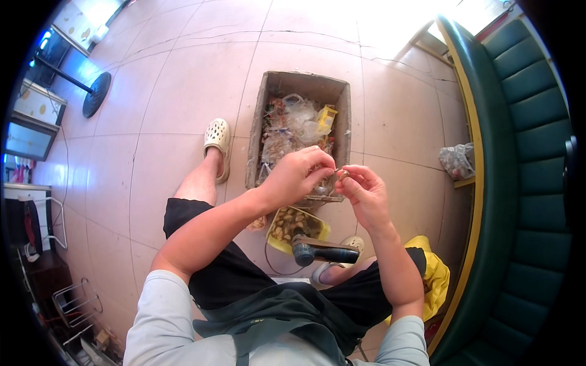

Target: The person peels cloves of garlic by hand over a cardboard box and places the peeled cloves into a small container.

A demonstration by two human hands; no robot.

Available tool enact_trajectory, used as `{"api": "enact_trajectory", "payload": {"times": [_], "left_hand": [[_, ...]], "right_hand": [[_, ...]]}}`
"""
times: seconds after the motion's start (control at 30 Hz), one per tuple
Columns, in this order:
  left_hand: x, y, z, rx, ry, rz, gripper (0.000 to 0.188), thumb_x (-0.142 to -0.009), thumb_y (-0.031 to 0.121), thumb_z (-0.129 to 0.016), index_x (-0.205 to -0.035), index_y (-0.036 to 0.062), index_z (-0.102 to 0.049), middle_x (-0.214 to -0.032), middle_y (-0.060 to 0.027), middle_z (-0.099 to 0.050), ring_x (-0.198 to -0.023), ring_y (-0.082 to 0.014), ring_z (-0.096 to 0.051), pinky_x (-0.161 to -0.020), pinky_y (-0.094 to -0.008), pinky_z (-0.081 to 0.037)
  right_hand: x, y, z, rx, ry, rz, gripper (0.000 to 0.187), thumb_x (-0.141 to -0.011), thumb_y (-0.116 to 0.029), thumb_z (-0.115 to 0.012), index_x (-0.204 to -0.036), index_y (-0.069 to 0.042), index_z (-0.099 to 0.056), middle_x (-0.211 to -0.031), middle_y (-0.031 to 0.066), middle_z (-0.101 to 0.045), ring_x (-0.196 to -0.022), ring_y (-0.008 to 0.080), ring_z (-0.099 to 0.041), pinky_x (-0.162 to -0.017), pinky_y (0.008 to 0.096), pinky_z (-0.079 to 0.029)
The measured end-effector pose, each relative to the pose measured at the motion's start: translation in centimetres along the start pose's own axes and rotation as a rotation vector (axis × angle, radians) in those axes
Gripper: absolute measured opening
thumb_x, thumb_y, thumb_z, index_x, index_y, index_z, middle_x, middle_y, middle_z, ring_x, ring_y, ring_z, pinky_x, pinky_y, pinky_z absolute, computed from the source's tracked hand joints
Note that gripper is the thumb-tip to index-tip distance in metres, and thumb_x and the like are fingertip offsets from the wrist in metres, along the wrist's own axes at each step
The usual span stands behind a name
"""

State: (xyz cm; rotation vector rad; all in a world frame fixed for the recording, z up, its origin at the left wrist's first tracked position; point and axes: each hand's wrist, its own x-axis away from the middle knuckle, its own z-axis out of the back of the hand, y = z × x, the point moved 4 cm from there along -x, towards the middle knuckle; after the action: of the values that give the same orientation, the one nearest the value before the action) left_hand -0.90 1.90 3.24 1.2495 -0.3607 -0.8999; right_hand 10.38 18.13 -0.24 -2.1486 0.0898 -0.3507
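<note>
The right hand is clamping a small roundish item between thumb and fingers, above the near end of the waste box; the left hand is pinching, apparently at its edge. Handling of this item is seemingly proceeding, unfinished. Many brown pieces are lying in the yellow tub; whether those are done or waiting cannot be determined.

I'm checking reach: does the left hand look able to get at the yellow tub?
Probably yes: the left hand is near the open yellow tub, whose left side looks unobstructed, though a dark device overlaps its near right part.
</note>
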Motion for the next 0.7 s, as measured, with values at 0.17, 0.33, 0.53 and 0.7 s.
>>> {"api": "enact_trajectory", "payload": {"times": [0.17,0.33,0.53,0.7], "left_hand": [[0.3,0.8,0.2,-0.034,-0.005,-0.015,0.009,-0.095,0.008,-0.072,-0.1,0.0019,-0.069,-0.091,-0.0086,-0.066,-0.077,-0.0176,-0.064,-0.068,-0.0319,-0.052],[0.0,0.5,0.5,-0.048,-0.017,0.128,0.013,-0.095,0.011,-0.073,-0.097,-0.0002,-0.068,-0.09,-0.0105,-0.067,-0.074,-0.0195,-0.063,-0.066,-0.0333,-0.052],[0.2,-0.6,0.0,-0.002,0.007,0.075,0.017,-0.094,0.008,-0.074,-0.105,-0.0001,-0.064,-0.091,-0.0087,-0.067,-0.073,-0.0146,-0.063,-0.064,-0.03,-0.051],[0.2,0.6,0.1,0.099,-0.092,0.154,0.021,-0.091,0.006,-0.077,-0.107,0.0011,-0.063,-0.093,-0.0049,-0.066,-0.077,-0.01,-0.062,-0.063,-0.0265,-0.05]], "right_hand": [[-0.1,0.7,-0.2,0.068,-0.042,0.014,0.027,-0.1,-0.002,-0.068,-0.126,0.004,-0.065,-0.113,0.0131,-0.073,-0.095,0.0193,-0.073,-0.087,0.0306,-0.061],[0.0,0.6,-0.1,0.009,-0.017,-0.085,0.028,-0.102,-0.006,-0.065,-0.129,0.003,-0.064,-0.114,0.0133,-0.073,-0.093,0.0182,-0.073,-0.085,0.0298,-0.061],[-0.4,0.8,-0.2,-0.073,-0.041,-0.109,0.022,-0.103,-0.006,-0.065,-0.124,0.0,-0.062,-0.116,0.0132,-0.072,-0.095,0.0179,-0.072,-0.084,0.0295,-0.061],[-0.3,0.4,0.0,-0.054,-0.021,-0.056,0.019,-0.101,-0.004,-0.067,-0.119,-0.001,-0.061,-0.117,0.0121,-0.07,-0.103,0.0182,-0.07,-0.09,0.0305,-0.06]]}}
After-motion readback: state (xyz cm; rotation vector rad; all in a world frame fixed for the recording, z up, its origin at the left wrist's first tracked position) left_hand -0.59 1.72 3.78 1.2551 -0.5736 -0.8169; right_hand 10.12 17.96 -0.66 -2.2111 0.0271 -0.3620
